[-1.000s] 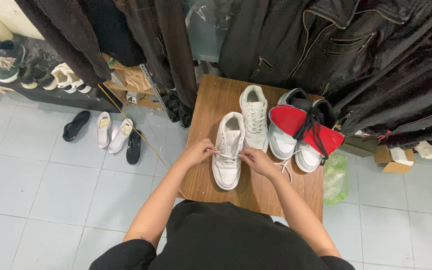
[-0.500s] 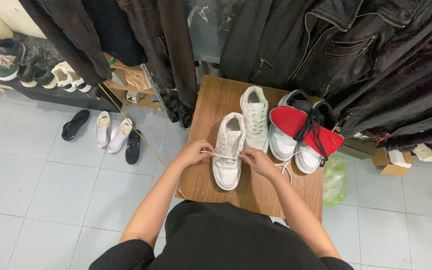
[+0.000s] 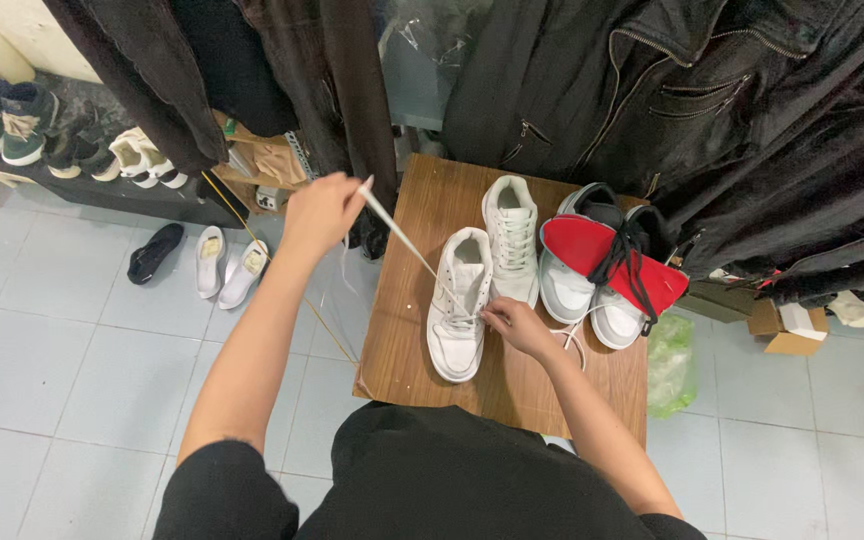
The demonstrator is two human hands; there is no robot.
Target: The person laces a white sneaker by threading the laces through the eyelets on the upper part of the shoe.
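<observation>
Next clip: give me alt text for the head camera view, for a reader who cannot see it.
A person's left hand pulls a white lace taut, up and away from a white sneaker on a small wooden table, while the right hand rests at the sneaker's side. A second white sneaker and a red-tongued pair lie beside it, under hanging dark jackets.

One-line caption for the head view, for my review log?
Left hand pulls a white lace taut from a white sneaker on a wooden table; right hand steadies it.
</observation>
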